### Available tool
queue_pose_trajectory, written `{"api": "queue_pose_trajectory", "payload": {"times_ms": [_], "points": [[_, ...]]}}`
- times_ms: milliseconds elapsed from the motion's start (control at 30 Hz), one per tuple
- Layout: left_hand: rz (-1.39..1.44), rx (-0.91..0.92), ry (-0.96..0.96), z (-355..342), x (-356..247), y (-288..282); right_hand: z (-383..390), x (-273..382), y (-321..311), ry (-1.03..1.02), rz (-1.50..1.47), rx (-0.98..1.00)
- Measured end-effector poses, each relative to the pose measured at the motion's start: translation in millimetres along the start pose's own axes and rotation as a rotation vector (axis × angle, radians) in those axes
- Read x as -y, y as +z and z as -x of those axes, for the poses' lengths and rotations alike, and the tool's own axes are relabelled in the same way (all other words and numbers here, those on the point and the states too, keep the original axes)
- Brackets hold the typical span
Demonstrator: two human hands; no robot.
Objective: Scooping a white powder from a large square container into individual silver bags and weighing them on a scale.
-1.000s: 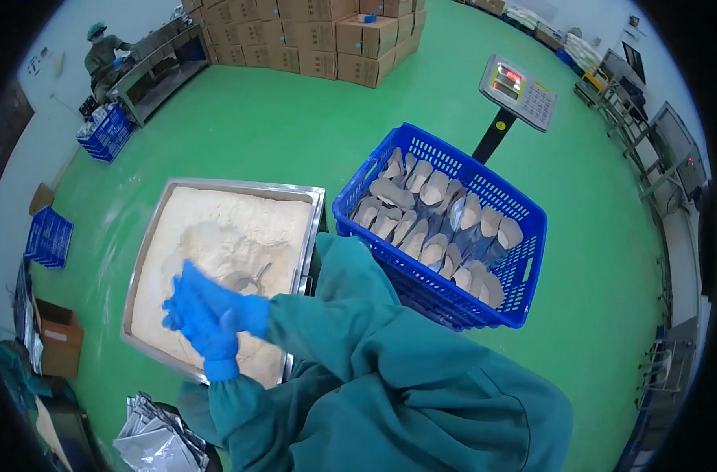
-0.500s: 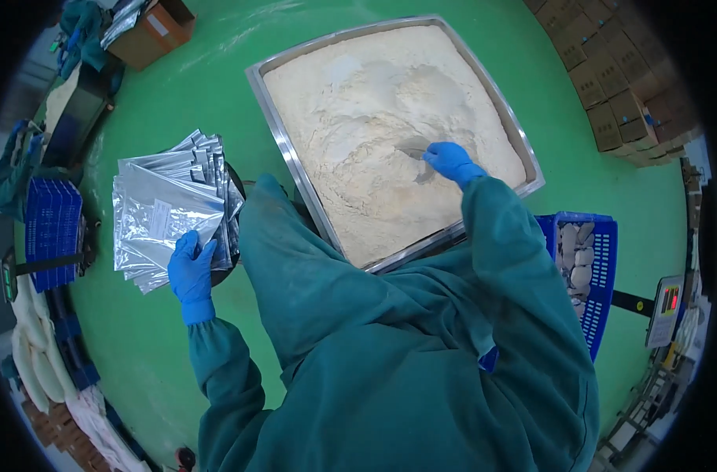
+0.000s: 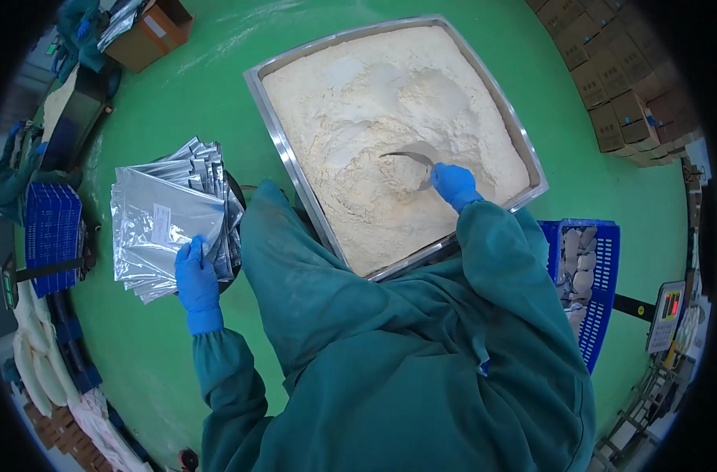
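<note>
The person's right hand (image 3: 454,186) has its grip closed around a metal scoop (image 3: 423,152), whose blade sits in the pale powder (image 3: 358,102) filling a steel tub (image 3: 276,130). The left hand (image 3: 197,283) rests its fingers at the near corner of the stacked silver pouches (image 3: 158,208); whether that grip pinches one cannot be told. The person's green-clad knee (image 3: 268,224) stands between pouches and tub, and the right sleeve (image 3: 504,252) covers part of the tub's near rim. Beside that sleeve is a blue basket (image 3: 604,291) of filled bags, next to a scale display (image 3: 665,316). Stacked cartons (image 3: 610,94) occupy the upper right; an open carton (image 3: 150,39), a blue crate (image 3: 50,228) and white sacks (image 3: 40,358) lie leftward.
</note>
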State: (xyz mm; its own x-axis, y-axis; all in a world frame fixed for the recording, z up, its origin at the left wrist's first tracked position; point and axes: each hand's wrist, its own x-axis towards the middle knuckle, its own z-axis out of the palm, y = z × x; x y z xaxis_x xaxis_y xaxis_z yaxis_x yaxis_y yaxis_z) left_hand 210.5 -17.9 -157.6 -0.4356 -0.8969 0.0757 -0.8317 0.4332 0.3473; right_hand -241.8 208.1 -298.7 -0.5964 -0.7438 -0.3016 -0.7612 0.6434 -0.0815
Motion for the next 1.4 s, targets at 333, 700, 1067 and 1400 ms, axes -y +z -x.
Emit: {"api": "queue_pose_trajectory", "payload": {"times_ms": [333,700,1067,1400], "points": [[-0.42,-0.415,0.134,-9.7,-44.5,-153.0,32.5,-46.5,-67.8,0.078,-0.688,-0.293],[-0.154,-0.028,0.342,-24.4,-106.9,-116.1,334.3,-263.0,-109.7,0.635,-0.764,-0.558],[-0.406,-0.194,0.303,-20.9,-187.4,-99.4,342.8,-371.9,-61.6,0.81,0.054,-0.17],[-0.43,-0.258,0.431,-26.7,-189.3,-101.9,356.1,-330.8,-81.1,0.847,0.081,-0.42]]}}
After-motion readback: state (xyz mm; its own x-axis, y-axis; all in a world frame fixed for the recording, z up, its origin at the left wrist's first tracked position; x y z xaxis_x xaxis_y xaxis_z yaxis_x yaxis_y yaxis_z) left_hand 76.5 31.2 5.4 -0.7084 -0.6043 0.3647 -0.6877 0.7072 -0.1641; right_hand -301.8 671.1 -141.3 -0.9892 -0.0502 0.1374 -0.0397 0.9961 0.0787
